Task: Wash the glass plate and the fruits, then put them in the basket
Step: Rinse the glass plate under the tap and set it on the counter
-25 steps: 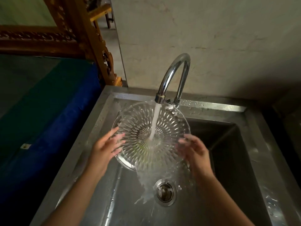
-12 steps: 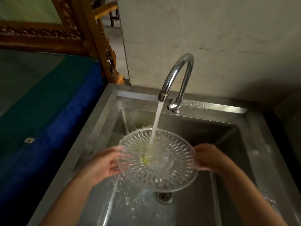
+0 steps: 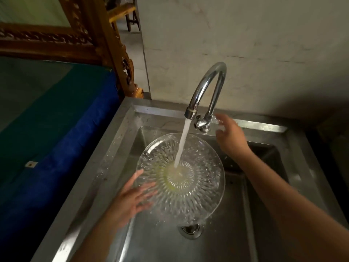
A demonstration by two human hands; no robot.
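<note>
A round cut-glass plate (image 3: 200, 188) hangs over the sink basin, nearly level, and the tap's stream (image 3: 182, 144) strikes its middle. A yellowish tint shows at the plate's centre. My left hand (image 3: 132, 197) is at the plate's left edge with its fingers spread beneath the glass, bearing it. My right hand (image 3: 230, 135) is off the plate, fingers apart, right beside the tap's small valve (image 3: 201, 125). No fruit or basket is in view.
The chrome gooseneck tap (image 3: 207, 82) rises from the steel sink's back rim (image 3: 255, 125). The drain (image 3: 190, 230) lies below the plate. A blue and green cloth surface (image 3: 47, 157) borders the sink on the left, with a carved wooden frame (image 3: 105, 44) behind it.
My right hand has let go of the plate's right edge and moved up to the tap's valve. The plate is now carried by my left hand alone, still under the stream.
</note>
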